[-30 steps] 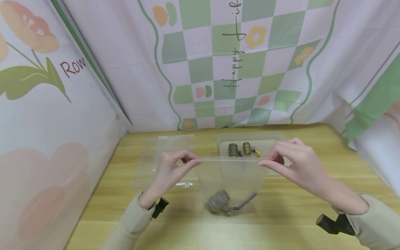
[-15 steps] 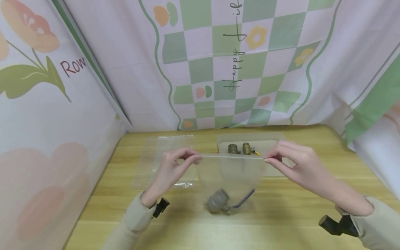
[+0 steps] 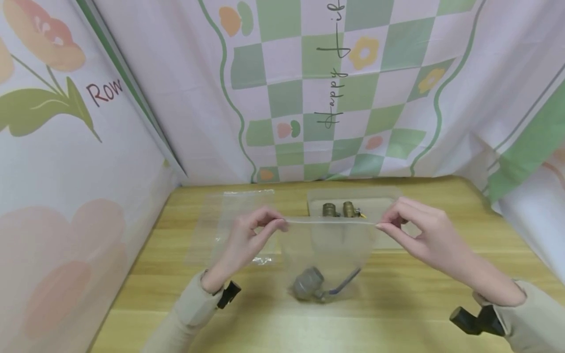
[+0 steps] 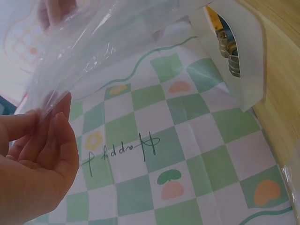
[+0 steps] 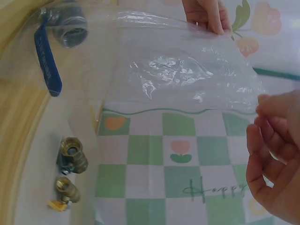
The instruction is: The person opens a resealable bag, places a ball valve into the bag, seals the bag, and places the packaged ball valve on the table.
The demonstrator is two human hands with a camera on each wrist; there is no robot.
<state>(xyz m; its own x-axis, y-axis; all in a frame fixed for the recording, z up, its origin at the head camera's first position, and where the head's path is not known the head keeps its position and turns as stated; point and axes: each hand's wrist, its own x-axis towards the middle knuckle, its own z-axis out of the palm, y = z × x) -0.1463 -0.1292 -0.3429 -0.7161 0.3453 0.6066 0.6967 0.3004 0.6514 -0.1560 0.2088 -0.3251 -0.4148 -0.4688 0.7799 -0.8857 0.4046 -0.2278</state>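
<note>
With my left hand (image 3: pixel 249 238) and right hand (image 3: pixel 421 233) I pinch opposite ends of the clear bag (image 3: pixel 328 245)'s top edge, probably to keep it taut. Low inside lies the valve (image 3: pixel 308 284), its blue lever (image 3: pixel 345 282) (the long part) slanting up rightward; through hazy plastic, its body seems tilted likewise.

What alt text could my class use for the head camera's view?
A person's left hand and right hand pinch the top edge of a clear plastic bag holding a grey valve with a blue handle, at a wooden table. Behind it, a pale tray holds two brass-coloured fittings; clear plastic packaging lies to the left.
</note>
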